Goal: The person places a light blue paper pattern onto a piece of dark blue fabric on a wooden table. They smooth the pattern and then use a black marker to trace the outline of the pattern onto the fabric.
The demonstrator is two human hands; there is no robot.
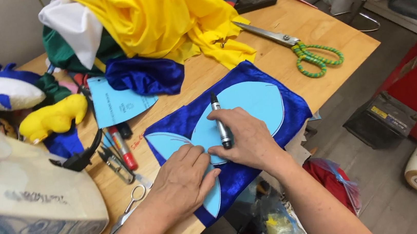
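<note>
A piece of shiny blue fabric (289, 100) lies on the wooden table (323, 27). On it rests a light blue paper pattern (253, 102) with rounded lobes. My left hand (182, 181) presses flat on the pattern's lower lobe, fingers together. My right hand (247, 138) rests on the pattern's middle and holds a black marker (220, 121) that lies across its fingers, tip pointing away from me.
Scissors with green wrapped handles (305, 52) lie at the far right. A pile of yellow fabric (167, 18) and other cloth fills the back. A sewing machine (26, 203) stands at left, with small snips (118, 165), a red pen (121, 147) and a blue card (116, 101) nearby.
</note>
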